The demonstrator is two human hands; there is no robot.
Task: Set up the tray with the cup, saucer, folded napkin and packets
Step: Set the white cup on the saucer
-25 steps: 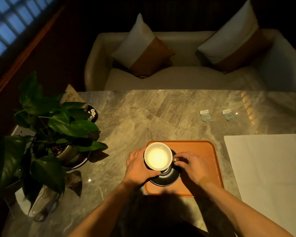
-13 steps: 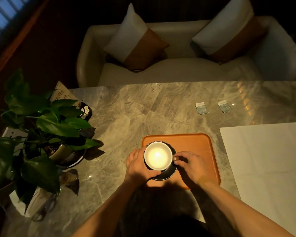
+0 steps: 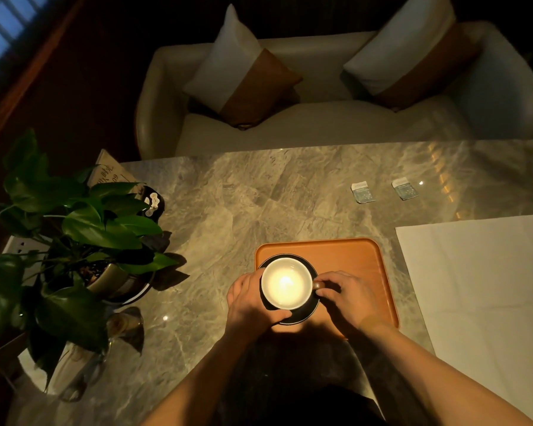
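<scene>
An orange tray (image 3: 351, 256) lies on the marble table in front of me. At its left end a white cup (image 3: 286, 284) stands on a dark saucer (image 3: 305, 313). My left hand (image 3: 251, 302) curls round the cup and saucer's left side. My right hand (image 3: 348, 298) pinches the cup's brown handle on the right. A large white napkin (image 3: 480, 278) lies unfolded flat to the right of the tray. Two small packets (image 3: 363, 192) (image 3: 404, 188) lie on the table beyond the tray, to the right.
A potted green plant (image 3: 83, 229) stands at the table's left, with a card and small dark object behind it. A cream sofa (image 3: 320, 124) with two cushions sits past the table's far edge.
The cup and saucer have slid towards the tray's far-left corner, with both hands staying on them. The view has shifted slightly.
</scene>
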